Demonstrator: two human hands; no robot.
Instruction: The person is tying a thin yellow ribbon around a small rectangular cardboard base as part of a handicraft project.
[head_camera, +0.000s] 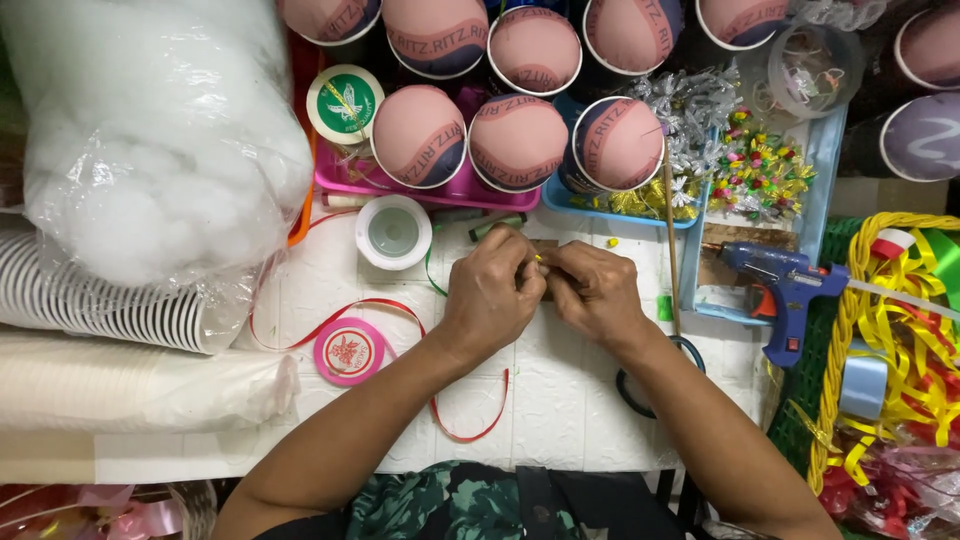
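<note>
Both hands meet over the middle of the white worktop (560, 400); the left hand (492, 292) and the right hand (592, 290) have their fingertips pressed together, pinching a very small yellow piece (538, 259) between them; what this piece is exactly, I cannot tell, because the fingers hide most of it. A red ribbon (395, 304) lies in loops on the worktop to the left of the hands, and it runs under the left wrist toward the front edge; its pink spool (348, 351) lies flat just beside the left forearm. A small white tub (393, 232) stands near the left hand, toward the back edge; behind it is a pink tray (470, 192) with pink domed cups (418, 136). At the right edge a blue glue gun (782, 283) rests on a pale blue tray (826, 165), which holds small coloured bows (758, 170). A thin wooden stick (671, 250) lies close to the right hand; a big bag of white stuffing (150, 130) fills the back left corner.
</note>
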